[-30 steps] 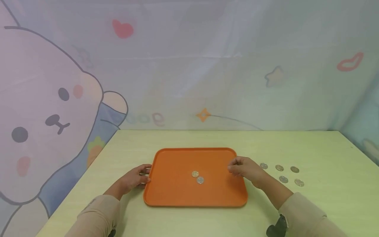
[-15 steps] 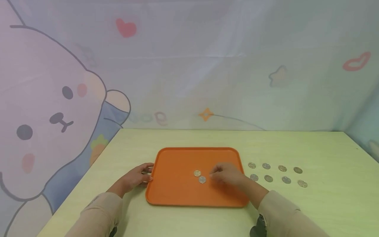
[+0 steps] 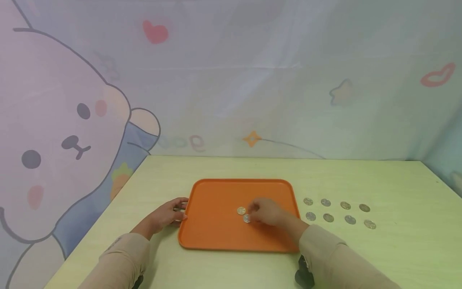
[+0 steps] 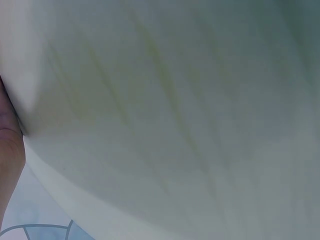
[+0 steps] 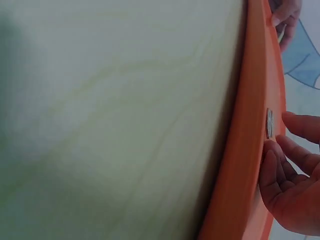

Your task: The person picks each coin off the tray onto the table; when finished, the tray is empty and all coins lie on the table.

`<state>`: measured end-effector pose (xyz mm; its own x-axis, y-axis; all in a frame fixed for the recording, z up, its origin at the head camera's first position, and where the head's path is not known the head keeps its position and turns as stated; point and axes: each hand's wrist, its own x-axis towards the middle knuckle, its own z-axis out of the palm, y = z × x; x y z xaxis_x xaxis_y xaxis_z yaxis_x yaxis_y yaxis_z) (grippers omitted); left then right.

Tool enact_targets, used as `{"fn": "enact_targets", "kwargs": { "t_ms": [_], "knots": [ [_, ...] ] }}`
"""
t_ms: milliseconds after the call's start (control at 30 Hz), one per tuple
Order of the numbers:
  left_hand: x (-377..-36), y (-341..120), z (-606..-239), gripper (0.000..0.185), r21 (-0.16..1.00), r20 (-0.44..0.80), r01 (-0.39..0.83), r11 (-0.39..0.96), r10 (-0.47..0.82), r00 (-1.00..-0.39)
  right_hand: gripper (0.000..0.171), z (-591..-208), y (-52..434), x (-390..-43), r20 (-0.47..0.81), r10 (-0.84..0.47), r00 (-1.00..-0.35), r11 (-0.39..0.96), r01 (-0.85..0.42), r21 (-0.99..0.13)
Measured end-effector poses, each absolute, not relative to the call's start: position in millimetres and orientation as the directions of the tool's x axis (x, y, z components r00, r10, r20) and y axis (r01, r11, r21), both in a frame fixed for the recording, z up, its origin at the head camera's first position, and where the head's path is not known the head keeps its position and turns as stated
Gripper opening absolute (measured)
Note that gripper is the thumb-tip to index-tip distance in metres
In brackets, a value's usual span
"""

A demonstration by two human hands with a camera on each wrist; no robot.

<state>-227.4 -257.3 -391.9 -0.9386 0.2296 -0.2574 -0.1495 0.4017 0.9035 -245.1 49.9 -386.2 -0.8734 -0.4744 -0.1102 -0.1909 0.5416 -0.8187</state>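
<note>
From the head camera, the right hand [image 3: 265,212] lies over the middle of the orange tray [image 3: 213,233], its fingertips down at the nearer coin [image 3: 247,218], which they partly cover; the farther coin [image 3: 241,210] lies just beside it, up and to the left, uncovered. The fingers look bunched at the coin, though whether they pinch it or only touch it cannot be told from here. Half a second ago this hand was a little further right on the tray, short of the coins; a second ago it was at the tray's right rim. The left hand [image 3: 164,216] rests at the tray's left edge as it did before, fingers lightly curled against the rim. Eight coins on the table [image 3: 337,212] lie in two rows of four to the right of the tray, on the pale green table [image 3: 397,249]; a second ago the hand hid some of them. The backdrop's cartoon bear [image 3: 61,136] carries no readable writing.

The left wrist camera shows only blurred table surface [image 4: 190,120] and a sliver of skin at the left edge.

The right wrist camera shows the tray's rim [image 5: 245,150] edge-on, a coin [image 5: 269,123] lying on the tray, and the right hand's fingers [image 5: 295,150] loosely curved just beside it.
</note>
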Motion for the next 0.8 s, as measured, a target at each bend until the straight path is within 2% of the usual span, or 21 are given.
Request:
{"fn": "enact_targets", "kwargs": {
  "t_ms": [233,433,800],
  "knots": [
    [-227.3,-256.3,-391.0,0.055,0.903,-0.259,-0.152,0.402,0.225,-0.939,0.013,-386.3,41.7,-244.2,-0.085,-0.445,-0.891,0.67,-0.268,-0.692],
    [-227.3,-256.2,-390.3,0.056,0.9,-0.264,-0.156,0.408,0.224,-0.938,0.014,-387.8,39.1,-244.1,-0.07,-0.435,-0.898,0.704,-0.29,-0.648],
    [-226.5,-255.7,-390.8,0.055,0.897,-0.268,-0.165,0.41,0.21,-0.94,0.015,-388.1,42.6,-243.6,-0.086,-0.449,-0.889,0.56,-0.205,-0.803]
  ]
}}
